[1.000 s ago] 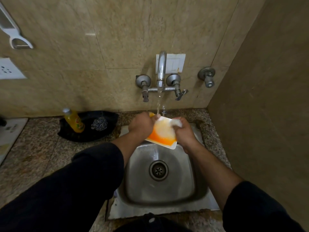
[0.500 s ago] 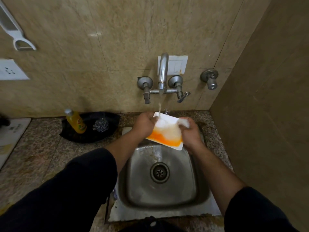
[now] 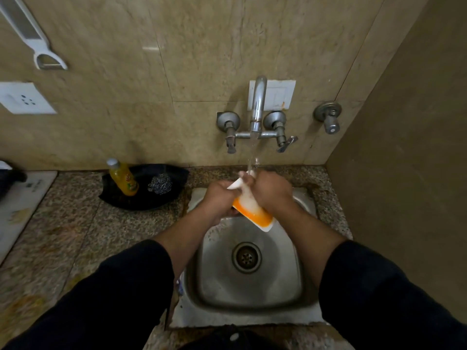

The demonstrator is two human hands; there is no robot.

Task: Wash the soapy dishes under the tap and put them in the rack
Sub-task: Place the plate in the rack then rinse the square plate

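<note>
Granite-topped kitchen corner, steel sink [image 3: 252, 313] below wall tap [image 3: 258, 104]: white-and-orange plate [image 3: 254, 210] tilted steeply under the tap's stream, left hand [image 3: 217, 195] clasping its left edge, right hand [image 3: 274, 192] curled over its upper edge; advised: rotate so water sheets across both faces.

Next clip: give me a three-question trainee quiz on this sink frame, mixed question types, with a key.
1. True or false: water runs from the chrome wall tap onto the white-and-orange rectangular dish.
2. What lies beside the yellow bottle in the black oval tray? A) green sponge B) steel-wool scrubber C) wooden spoon
3. Fill in: the left hand and right hand hold the dish above the stainless steel ____.
Key: 1 true; 2 B; 3 sink.
</note>
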